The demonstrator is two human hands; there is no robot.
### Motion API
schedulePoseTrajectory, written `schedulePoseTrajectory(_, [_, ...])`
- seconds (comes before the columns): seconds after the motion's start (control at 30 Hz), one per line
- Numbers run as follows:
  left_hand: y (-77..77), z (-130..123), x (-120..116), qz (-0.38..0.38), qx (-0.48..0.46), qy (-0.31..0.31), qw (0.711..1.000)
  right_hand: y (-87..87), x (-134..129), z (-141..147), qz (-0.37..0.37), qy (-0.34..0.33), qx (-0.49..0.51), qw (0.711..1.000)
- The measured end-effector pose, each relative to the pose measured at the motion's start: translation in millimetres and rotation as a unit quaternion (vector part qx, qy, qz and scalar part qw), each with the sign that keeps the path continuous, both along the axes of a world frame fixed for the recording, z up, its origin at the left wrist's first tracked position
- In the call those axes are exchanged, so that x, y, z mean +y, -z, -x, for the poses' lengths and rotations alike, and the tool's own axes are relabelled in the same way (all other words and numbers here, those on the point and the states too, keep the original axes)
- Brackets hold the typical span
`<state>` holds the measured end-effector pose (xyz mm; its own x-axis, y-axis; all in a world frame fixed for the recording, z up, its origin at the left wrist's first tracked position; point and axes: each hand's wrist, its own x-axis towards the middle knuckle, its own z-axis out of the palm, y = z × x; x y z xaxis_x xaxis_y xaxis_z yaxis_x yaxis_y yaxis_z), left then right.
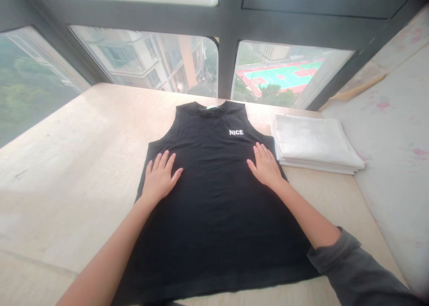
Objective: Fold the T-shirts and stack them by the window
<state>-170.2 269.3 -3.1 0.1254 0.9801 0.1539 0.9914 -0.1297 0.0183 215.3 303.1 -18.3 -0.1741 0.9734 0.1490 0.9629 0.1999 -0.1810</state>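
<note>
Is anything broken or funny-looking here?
Yes, the flowery wall covering looks torn or peeling beside the window frame: its brownish edge curls away. The black shirt lies spread out, with just small creases.

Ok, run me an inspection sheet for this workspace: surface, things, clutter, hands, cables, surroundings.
Surface: pale ledge, with small dark marks at left.
Things: black sleeveless top, spread out, neckline toward the window; white "NICE" lettering on the chest; slight wrinkles.
Clutter: folded white cloth, stacked close beside the top, on the right.
Hands: left hand and right hand open, palms down on the top, one toward each side.
Cables: nothing seen.
Surroundings: grey window frame ahead, buildings and a sports court outside; floral wall covering at right.
</note>
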Motion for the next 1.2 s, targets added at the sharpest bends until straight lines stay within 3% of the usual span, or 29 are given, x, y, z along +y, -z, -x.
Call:
schedulePoseTrajectory(0.07, [-1.6,3,-3,-0.016,-0.003,-0.024,1.000,1.4,1,0,-0.010,-0.002,0.006,1.000])
schedulePoseTrajectory(0.13, [-5.3,-11,7,-0.037,-0.015,-0.010,0.999,-0.7,10,18,-0.017,-0.034,0.015,0.999])
schedulePoseTrajectory(0.27, [-9.2,-61,66,-0.026,-0.041,0.083,0.995,-8.6,51,70,-0.001,-0.146,0.028,0.989])
schedulePoseTrajectory(0.37, [-4.7,-84,118,-0.004,-0.043,0.098,0.994,-9.2,92,89,0.017,-0.181,0.015,0.983])
schedulePoseTrajectory(0.5, [2.4,-68,167,0.001,-0.048,0.063,0.997,-4.1,143,73,0.021,-0.093,0.008,0.995])
schedulePoseTrajectory(0.67, [-2.9,-30,198,-0.015,-0.048,-0.002,0.999,-2.3,188,52,-0.013,0.042,0.051,0.998])
schedulePoseTrajectory(0.77, [-6.9,-34,219,-0.026,-0.048,0.007,0.998,-4.2,208,63,-0.049,-0.015,0.067,0.996])
schedulePoseTrajectory(0.87, [-3.6,-52,242,-0.015,-0.050,0.035,0.998,-4.1,222,79,-0.026,-0.092,0.058,0.994])
schedulePoseTrajectory(1.0, [6.5,-63,247,0.017,-0.053,0.017,0.998,0.8,216,86,0.009,-0.084,0.036,0.996])
schedulePoseTrajectory(1.2, [3.3,-57,198,0.016,-0.035,0.019,0.999,1.0,170,80,-0.038,-0.103,0.022,0.994])
